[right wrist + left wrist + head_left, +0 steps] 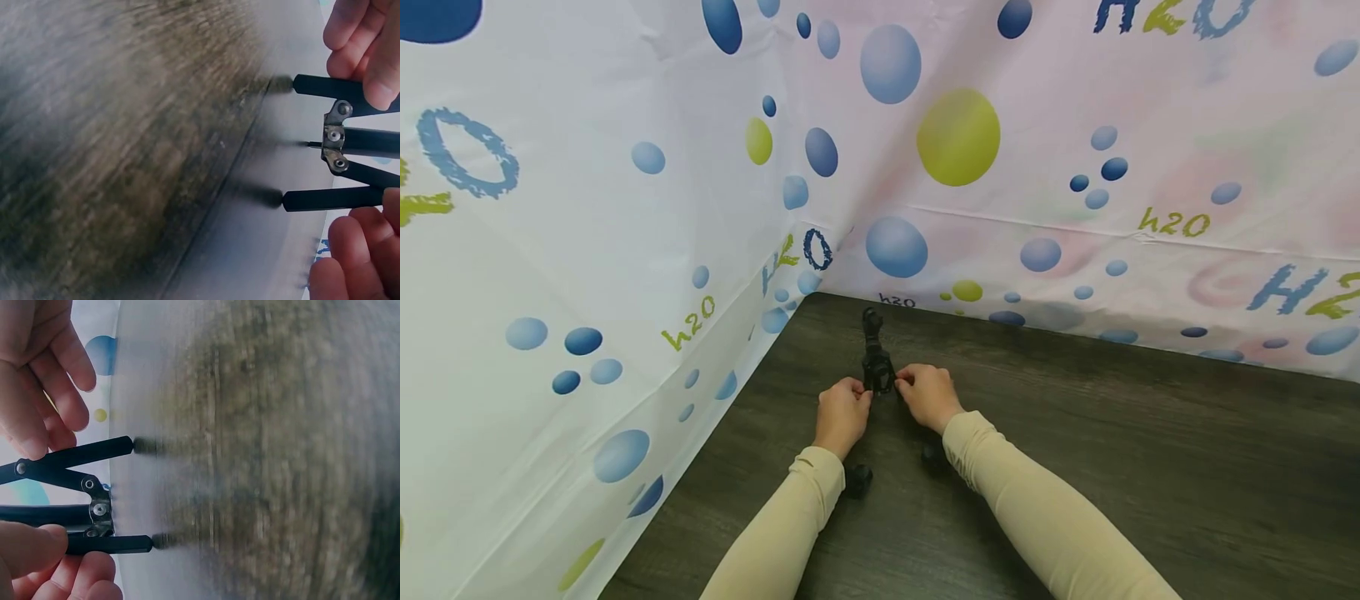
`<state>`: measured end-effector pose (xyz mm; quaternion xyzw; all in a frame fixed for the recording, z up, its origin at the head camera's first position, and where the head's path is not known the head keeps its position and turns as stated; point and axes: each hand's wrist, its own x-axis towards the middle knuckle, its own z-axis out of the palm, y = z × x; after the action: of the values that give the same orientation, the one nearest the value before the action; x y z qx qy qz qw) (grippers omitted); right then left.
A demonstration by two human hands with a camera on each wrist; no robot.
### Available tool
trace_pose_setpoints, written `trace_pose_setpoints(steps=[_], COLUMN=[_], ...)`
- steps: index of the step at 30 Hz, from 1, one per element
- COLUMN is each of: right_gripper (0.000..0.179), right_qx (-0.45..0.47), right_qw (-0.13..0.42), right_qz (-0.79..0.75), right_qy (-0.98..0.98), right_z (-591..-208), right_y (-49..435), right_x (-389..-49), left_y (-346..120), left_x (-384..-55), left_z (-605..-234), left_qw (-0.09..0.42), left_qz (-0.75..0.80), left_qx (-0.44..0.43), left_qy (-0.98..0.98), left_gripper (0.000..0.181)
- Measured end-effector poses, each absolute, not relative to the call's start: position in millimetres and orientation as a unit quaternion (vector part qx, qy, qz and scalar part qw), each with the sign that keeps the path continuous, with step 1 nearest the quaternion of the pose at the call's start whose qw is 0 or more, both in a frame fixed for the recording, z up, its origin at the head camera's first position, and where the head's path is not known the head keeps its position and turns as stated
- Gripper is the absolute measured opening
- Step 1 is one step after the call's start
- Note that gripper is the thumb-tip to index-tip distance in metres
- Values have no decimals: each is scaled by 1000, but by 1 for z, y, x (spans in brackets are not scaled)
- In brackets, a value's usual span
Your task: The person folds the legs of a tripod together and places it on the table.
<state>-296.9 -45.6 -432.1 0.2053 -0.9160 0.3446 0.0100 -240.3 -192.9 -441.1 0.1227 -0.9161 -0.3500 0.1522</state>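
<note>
From left to right, we see the left hand [842, 417] pinching one leg [119, 544] of the black tripod [877, 371], placed toward the counter's [1112, 408] far left corner, and the right hand [929, 397] pinching another leg [100, 449]. We judge that an uneven pull could tip the tripod, excess force could strain the riveted bracket [99, 509], and a straying fingertip could be nipped at its hinges.

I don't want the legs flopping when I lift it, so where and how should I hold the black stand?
Probably by the slim upper part of the black stand, from the right: it rises above hinged legs, which could fold, and the patterned sheet is close on the left.
</note>
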Motion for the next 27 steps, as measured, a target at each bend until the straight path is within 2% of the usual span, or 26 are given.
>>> trace_pose_setpoints(steps=[16,27], right_gripper=[15,14], right_qx=[207,211], right_qw=[55,48], right_qz=[335,335], right_qy=[-918,-917], right_z=[-439,-437], right_y=[-48,-50], right_x=[-295,-293], left_y=[-193,-193], left_x=[-242,-243], left_z=[-443,-443], left_qw=[157,158], left_qz=[-351,-343], left_qx=[120,125], left_qy=[-915,-917], left_gripper=[11,12])
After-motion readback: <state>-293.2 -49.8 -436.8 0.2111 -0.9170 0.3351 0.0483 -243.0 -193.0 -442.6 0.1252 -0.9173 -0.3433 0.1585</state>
